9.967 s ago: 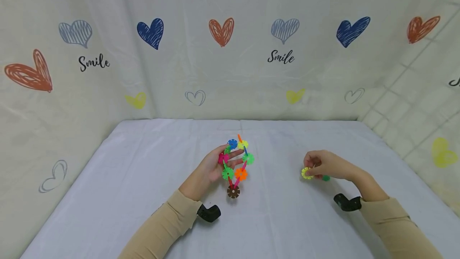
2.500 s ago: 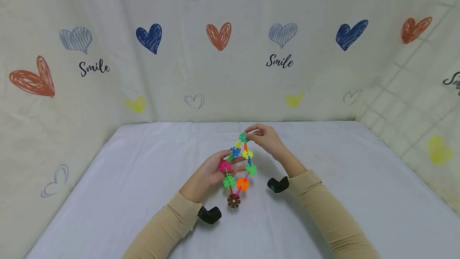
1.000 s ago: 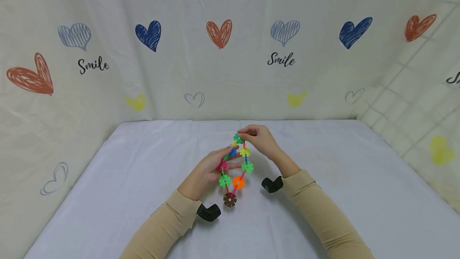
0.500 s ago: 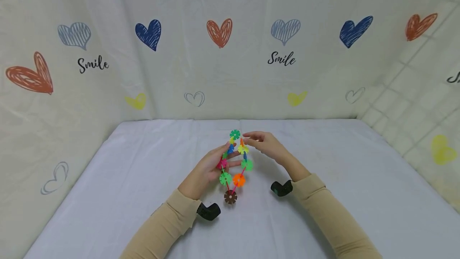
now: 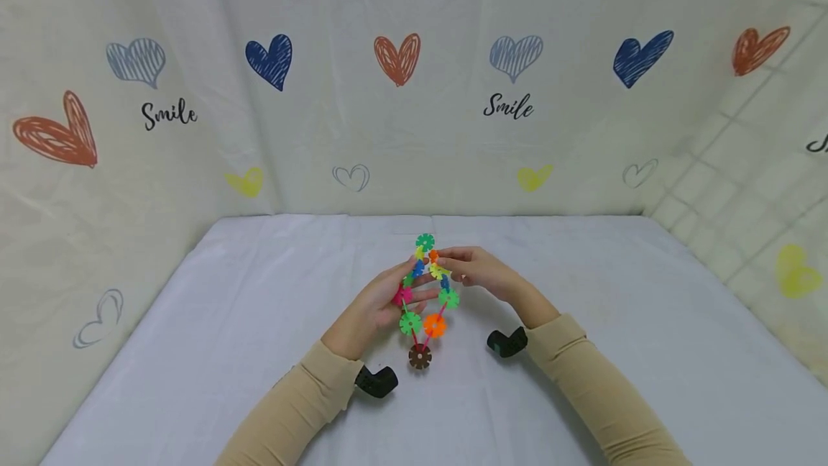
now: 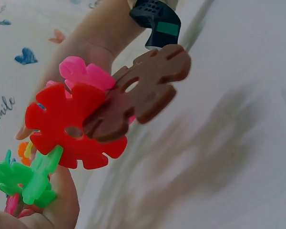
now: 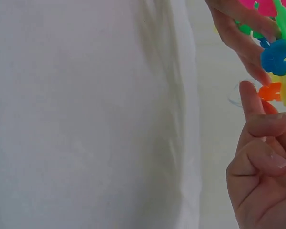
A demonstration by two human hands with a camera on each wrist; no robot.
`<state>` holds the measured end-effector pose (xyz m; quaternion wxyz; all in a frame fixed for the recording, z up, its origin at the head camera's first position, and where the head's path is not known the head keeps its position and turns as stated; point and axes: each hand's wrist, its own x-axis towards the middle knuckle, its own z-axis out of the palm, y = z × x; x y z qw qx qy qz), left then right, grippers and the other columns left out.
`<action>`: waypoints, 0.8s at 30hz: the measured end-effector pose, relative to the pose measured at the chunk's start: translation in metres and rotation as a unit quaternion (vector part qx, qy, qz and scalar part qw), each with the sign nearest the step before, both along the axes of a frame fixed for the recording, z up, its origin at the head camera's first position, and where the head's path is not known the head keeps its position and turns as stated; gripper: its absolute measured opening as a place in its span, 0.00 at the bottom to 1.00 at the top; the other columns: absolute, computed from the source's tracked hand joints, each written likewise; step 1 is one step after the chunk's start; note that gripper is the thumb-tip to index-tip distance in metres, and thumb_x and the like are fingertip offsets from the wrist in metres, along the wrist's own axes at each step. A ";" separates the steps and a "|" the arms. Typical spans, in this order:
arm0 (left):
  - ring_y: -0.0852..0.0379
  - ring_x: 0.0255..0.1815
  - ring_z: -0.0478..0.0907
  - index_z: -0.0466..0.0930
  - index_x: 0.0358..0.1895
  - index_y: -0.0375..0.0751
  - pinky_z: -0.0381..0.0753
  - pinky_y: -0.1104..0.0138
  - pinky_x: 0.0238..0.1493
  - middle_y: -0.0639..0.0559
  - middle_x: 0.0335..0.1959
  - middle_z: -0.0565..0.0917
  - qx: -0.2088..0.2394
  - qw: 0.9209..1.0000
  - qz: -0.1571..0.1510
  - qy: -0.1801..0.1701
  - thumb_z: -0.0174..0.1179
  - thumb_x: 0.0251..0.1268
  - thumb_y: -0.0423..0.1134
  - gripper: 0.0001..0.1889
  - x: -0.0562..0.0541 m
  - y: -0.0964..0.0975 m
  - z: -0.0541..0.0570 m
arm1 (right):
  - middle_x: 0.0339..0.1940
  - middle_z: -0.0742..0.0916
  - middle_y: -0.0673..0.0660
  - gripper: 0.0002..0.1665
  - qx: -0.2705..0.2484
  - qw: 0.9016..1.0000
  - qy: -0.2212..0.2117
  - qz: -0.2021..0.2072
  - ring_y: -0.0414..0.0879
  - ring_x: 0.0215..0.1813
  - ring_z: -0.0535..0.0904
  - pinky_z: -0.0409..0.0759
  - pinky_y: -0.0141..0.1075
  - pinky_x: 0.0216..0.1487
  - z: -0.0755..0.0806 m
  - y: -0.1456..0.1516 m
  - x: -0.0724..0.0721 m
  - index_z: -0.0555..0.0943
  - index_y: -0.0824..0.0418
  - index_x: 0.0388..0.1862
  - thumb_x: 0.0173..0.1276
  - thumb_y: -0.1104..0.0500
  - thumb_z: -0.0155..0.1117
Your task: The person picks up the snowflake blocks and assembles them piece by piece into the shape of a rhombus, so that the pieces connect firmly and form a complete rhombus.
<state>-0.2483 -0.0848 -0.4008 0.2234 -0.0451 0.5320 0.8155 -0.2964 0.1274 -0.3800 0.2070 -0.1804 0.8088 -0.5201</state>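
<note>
A chain of interlocking snowflake discs in many colours forms a long loop above the table. My left hand holds its left strand, with fingers stretched behind the loop. At the bottom hangs the brown disc, slotted into a red disc in the left wrist view. A green disc tops the left strand. My right hand pinches the right strand's upper end, around the orange disc and yellow disc below it. In the right wrist view, my right fingertips touch that orange disc edge-on, near the blue disc.
A white cloth covers the table. Behind it hangs a pale backdrop printed with hearts and "Smile". Black wrist cameras sit below both wrists, close over the cloth.
Ten seconds ago my right hand held a yellow disc at the right, beside a green one. Later it pressed the green disc at the loop's top, let go, and shifted to the orange disc.
</note>
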 end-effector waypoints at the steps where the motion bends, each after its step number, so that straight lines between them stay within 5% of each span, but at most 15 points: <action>1: 0.39 0.61 0.81 0.66 0.75 0.43 0.83 0.65 0.39 0.38 0.63 0.80 -0.001 1.000 -0.001 -0.001 0.46 0.84 0.53 0.27 0.000 0.000 0.000 | 0.48 0.84 0.54 0.29 -0.009 1.000 -0.006 0.006 0.51 0.45 0.73 0.71 0.39 0.46 -0.001 0.000 0.000 0.74 0.67 0.72 0.81 0.50 0.57; 5: 0.43 0.59 0.83 0.67 0.75 0.42 0.83 0.63 0.42 0.40 0.62 0.80 0.007 1.000 -0.001 -0.005 0.46 0.84 0.52 0.26 0.000 0.000 0.000 | 0.48 0.84 0.54 0.30 -0.023 1.000 -0.013 0.006 0.52 0.50 0.76 0.71 0.40 0.48 -0.001 0.000 0.000 0.72 0.67 0.74 0.81 0.51 0.58; 11: 0.48 0.54 0.85 0.66 0.73 0.40 0.81 0.55 0.50 0.41 0.60 0.80 0.013 1.000 0.011 -0.003 0.46 0.84 0.51 0.25 -0.001 0.000 -0.002 | 0.62 0.84 0.61 0.30 -0.021 1.000 0.004 -0.003 0.63 0.66 0.75 0.73 0.48 0.60 0.000 -0.003 0.003 0.74 0.66 0.72 0.80 0.51 0.60; 16: 0.49 0.54 0.85 0.65 0.73 0.40 0.81 0.52 0.55 0.40 0.61 0.79 0.005 1.000 0.012 0.001 0.47 0.84 0.50 0.25 -0.002 0.000 -0.003 | 0.63 0.84 0.60 0.29 -0.015 1.000 0.014 0.003 0.60 0.64 0.76 0.74 0.47 0.58 -0.002 -0.005 0.003 0.75 0.65 0.72 0.79 0.51 0.60; 24: 0.48 0.50 0.85 0.67 0.72 0.40 0.81 0.54 0.47 0.41 0.58 0.82 -0.021 1.000 -0.005 -0.019 0.47 0.84 0.51 0.25 -0.003 -0.004 -0.001 | 0.58 0.87 0.58 0.29 -0.019 1.000 0.007 -0.006 0.54 0.53 0.77 0.72 0.40 0.48 -0.006 -0.008 0.000 0.75 0.67 0.71 0.78 0.52 0.62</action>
